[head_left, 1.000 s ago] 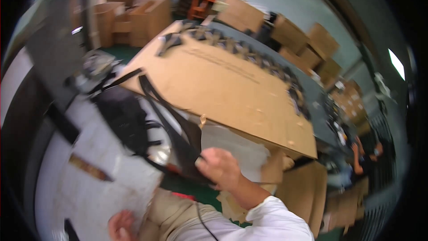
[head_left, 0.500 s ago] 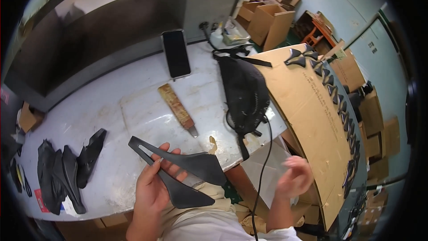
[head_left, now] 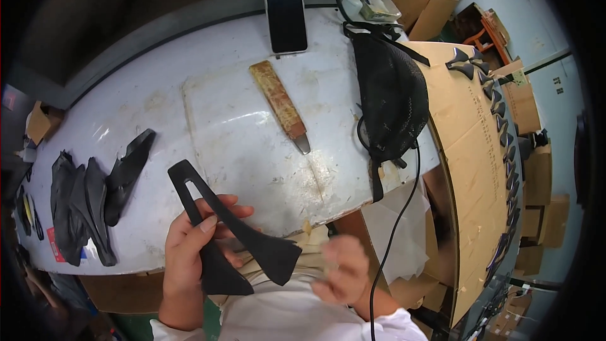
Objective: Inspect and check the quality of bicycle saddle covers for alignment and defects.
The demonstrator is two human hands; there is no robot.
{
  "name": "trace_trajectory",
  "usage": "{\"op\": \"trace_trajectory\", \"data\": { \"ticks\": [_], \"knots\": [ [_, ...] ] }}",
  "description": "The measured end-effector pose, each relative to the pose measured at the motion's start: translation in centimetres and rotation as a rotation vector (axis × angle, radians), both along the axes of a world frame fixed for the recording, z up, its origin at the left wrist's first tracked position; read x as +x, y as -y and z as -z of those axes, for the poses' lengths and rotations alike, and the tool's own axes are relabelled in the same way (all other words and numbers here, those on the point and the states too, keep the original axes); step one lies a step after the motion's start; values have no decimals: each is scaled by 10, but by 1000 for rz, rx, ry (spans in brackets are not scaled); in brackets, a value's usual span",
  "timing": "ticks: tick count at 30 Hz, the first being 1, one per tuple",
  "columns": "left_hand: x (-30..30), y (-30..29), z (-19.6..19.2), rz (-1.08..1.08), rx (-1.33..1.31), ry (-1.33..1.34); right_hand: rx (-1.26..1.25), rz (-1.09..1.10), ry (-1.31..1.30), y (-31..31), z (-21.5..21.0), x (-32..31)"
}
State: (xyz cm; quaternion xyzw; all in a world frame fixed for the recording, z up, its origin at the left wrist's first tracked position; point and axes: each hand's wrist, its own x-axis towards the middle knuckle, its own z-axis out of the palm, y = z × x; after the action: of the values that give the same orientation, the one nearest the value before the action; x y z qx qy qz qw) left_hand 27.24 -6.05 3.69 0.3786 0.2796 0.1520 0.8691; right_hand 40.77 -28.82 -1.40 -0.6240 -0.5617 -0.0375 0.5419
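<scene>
The left hand (head_left: 187, 243) pinches a V-shaped black piece (head_left: 275, 256) between thumb and fingers. The right hand (head_left: 346, 269) is half open, a bit blurry and empty, just beside the piece's wide ends. The piece's narrow tip is over the table (head_left: 233, 132) near its front edge; the wide ends stick out past that edge. A phone (head_left: 287, 20) is by the back edge, and a black mesh bag (head_left: 392, 95) by the right edge.

The right hand (head_left: 344, 268) (a little blurred) has come nearer to the black forked piece (head_left: 271, 256). The piece now slants more steeply in the left hand (head_left: 186, 246).
</scene>
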Motion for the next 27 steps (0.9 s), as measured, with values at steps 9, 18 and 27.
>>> {"op": "trace_trajectory", "data": {
  "ticks": [9,18,27],
  "knots": [
    [-28,-5,-12,11,-39,-99,-355,-390,161,-74,-32,30],
    [-42,-13,-1,43,-95,-120,-337,-453,189,-80,-32,20],
    [-44,-12,15,-194,-353,78,-87,-400,-183,-32,-10,20]
  ]
}}
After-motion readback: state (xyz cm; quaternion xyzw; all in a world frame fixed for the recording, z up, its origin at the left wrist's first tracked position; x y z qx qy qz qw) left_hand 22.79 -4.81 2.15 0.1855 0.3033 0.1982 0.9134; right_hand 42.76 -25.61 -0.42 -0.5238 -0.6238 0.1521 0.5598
